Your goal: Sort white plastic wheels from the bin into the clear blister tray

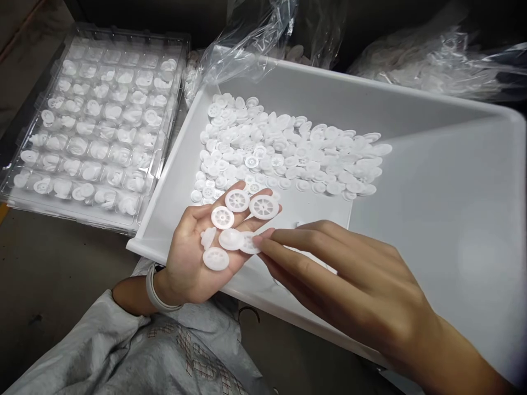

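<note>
Over bin edge (272,304), right grip (346,269) pinching white wheel (248,243), left palm (187,263) spread flat, room rightward

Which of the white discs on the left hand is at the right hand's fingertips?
The spoked disc beside the smooth one: its edge is covered by the right hand's fingertips. The other discs on the left hand lie clear of them.

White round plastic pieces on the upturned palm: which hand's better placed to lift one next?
Probably the right hand: its fingertips are at the edge of one white spoked plastic wheel. The left hand lies palm up, supporting the pieces.
</note>
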`<state>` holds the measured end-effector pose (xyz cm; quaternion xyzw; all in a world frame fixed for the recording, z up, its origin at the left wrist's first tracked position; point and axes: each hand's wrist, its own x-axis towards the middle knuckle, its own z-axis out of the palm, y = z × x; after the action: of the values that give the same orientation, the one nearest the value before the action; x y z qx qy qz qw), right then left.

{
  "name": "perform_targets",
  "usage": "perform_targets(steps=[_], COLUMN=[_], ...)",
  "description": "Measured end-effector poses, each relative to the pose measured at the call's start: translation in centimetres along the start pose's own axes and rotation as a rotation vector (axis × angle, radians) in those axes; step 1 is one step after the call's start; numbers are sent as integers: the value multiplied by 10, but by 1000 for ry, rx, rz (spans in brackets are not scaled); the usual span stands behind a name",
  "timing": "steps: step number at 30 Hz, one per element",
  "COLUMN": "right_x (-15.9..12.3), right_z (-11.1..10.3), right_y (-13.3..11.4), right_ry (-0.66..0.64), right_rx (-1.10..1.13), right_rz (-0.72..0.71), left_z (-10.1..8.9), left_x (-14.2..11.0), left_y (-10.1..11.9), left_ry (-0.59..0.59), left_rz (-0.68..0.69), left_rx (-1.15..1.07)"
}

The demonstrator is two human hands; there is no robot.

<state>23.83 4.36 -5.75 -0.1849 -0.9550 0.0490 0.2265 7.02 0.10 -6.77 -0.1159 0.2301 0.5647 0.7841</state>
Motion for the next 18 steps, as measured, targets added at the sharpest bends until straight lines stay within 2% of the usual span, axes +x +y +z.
perform_targets(steps=[5,9,11,14,18], right_x=[0,3,4,6,7], right_z=[-3,-6,-6,-6,-6], right_y=[7,8,7,7,8], right_ry=[63,18,38,44,-12], right_rx=[-147,-223,-244,-245,-217], right_rz=[-154,-190,-199,-212,-221], left_z=[-2,-2,-2,-3,-4], left_x=[0,-1,0,0,0], left_y=[0,0,0,0,0], left_ry=[18,-6,-8,15,22], left_rz=[29,30,33,33,26], left_rx=[-6,-15,-22,-29,-38])
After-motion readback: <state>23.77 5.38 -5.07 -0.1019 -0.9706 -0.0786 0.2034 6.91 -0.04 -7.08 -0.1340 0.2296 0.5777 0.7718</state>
